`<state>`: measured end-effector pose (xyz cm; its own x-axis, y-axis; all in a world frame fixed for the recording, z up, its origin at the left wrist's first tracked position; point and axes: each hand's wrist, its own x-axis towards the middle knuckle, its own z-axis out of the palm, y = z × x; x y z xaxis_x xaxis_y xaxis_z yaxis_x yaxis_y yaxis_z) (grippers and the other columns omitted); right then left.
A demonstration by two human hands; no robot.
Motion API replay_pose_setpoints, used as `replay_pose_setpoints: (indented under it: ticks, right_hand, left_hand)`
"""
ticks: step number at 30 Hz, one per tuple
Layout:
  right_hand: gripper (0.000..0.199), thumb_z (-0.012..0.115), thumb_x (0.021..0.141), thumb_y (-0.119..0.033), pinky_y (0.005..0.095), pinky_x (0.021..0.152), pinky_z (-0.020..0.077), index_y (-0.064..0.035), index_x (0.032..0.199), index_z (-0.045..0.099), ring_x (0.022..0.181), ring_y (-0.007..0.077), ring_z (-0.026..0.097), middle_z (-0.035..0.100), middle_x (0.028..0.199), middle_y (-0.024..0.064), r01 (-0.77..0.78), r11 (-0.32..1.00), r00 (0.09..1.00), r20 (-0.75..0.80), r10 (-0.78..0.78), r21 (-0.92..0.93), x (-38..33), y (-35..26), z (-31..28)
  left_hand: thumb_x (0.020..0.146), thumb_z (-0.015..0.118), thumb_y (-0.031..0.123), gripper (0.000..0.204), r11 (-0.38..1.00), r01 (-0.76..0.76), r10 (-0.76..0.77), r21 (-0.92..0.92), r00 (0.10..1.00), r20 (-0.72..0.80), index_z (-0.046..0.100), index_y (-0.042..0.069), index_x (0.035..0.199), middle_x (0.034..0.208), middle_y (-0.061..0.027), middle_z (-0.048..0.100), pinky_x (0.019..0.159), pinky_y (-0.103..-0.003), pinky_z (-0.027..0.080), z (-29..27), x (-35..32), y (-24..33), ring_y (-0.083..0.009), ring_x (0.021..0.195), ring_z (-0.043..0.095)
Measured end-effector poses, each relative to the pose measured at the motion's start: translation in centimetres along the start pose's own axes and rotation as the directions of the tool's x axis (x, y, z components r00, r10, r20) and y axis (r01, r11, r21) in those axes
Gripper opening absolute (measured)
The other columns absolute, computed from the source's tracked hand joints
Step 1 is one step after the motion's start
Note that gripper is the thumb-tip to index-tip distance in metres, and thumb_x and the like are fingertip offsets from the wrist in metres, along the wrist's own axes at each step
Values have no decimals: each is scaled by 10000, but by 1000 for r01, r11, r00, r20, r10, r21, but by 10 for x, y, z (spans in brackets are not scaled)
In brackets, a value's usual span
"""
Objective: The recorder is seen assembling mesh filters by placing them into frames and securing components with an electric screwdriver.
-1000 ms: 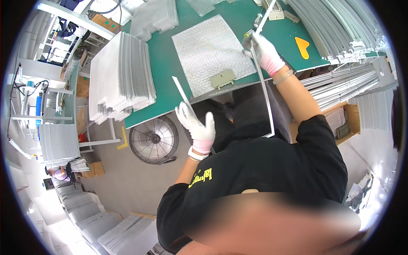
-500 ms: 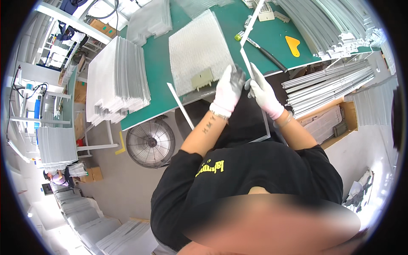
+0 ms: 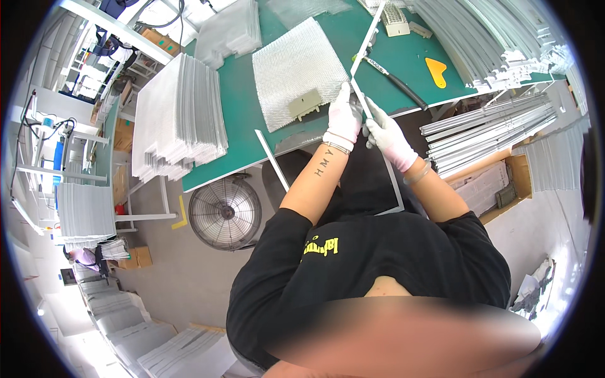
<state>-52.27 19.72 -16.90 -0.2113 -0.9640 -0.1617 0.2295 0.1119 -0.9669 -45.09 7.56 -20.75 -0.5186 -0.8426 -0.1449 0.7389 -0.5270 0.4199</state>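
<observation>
Both my hands wear white gloves with grey fingers. My right hand [image 3: 389, 135] grips a thin silver-white metal strip [image 3: 360, 94], thumb along it. My left hand [image 3: 344, 120] is closed at the strip's other side, fingers partly hidden. At its upper end the strip meets another slim strip [image 3: 367, 41] that slants away over the table. A bent lower length [image 3: 394, 189] runs down near my body, and one more strip [image 3: 272, 160] sticks up left of my left forearm. Beyond my left hand lies a silver mesh sheet [image 3: 296, 69] with a beige plate [image 3: 305, 104] on it.
On the green table [image 3: 236, 120] are a black-handled tool [image 3: 406, 91], a yellow scraper [image 3: 436, 72] and a tall stack of mesh sheets [image 3: 179, 113]. Metal strips [image 3: 491, 123] and a cardboard box [image 3: 520, 173] are at right. A floor fan [image 3: 225, 212] stands below left.
My left hand has moved slightly up and closer against the strip's joint. The strips have tilted and shifted a little left. The view has shifted slightly.
</observation>
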Motion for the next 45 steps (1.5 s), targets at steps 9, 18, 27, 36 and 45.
replay_pose_setpoints:
  ticks: [9, 18, 27, 36, 45]
  right_hand:
    - [580, 433, 1031, -87, 252, 561, 492, -150, 1581, 261, 578, 73, 454, 535, 806, 22, -59, 998, 998, -8, 59, 4, -4, -2, -2]
    - [557, 432, 1037, -116, 243, 517, 488, -133, 1572, 281, 540, 77, 467, 544, 791, 32, -27, 996, 999, 46, 23, 85, 1, -7, -9]
    - [454, 619, 974, -362, 267, 582, 519, 19, 1217, 570, 591, 118, 582, 683, 968, 101, -41, 922, 992, 94, 84, -385, 101, -52, -16]
    - [341, 556, 910, -114, 270, 624, 530, -11, 1234, 535, 616, 71, 521, 623, 927, 45, -222, 963, 913, 380, 148, 156, 132, -40, -16]
    - [342, 641, 975, -304, 351, 748, 583, -64, 1198, 543, 735, 147, 620, 564, 985, 18, -139, 989, 949, 291, 119, 52, 142, -40, -26]
  left_hand:
    - [1025, 560, 226, 285, 999, -40, 39, -24, 997, -63, 574, -16, 1175, 1123, -143, 612, 1006, -386, 450, 1, 3, -4, -252, 1061, 570]
    - [1032, 550, 248, 260, 992, 25, -22, 127, 999, -28, 586, 25, 1160, 1081, -118, 624, 923, -377, 495, 9, -5, -1, -235, 1003, 596]
    - [1021, 539, 318, 491, 966, 216, -208, 139, 975, -74, 457, 49, 1424, 1354, -134, 566, 1069, -446, 412, 10, -64, 25, -256, 1200, 539]
    - [942, 502, 84, 229, -775, -108, 357, 622, 738, 573, 612, -8, 1121, 1134, -169, 663, 918, -450, 431, -102, -107, 197, -327, 1105, 593]
    - [956, 537, 40, 497, 249, -213, 473, 945, 878, 73, 414, -71, 1425, 1374, -210, 545, 1046, -312, 453, -96, -97, 197, -245, 1192, 598]
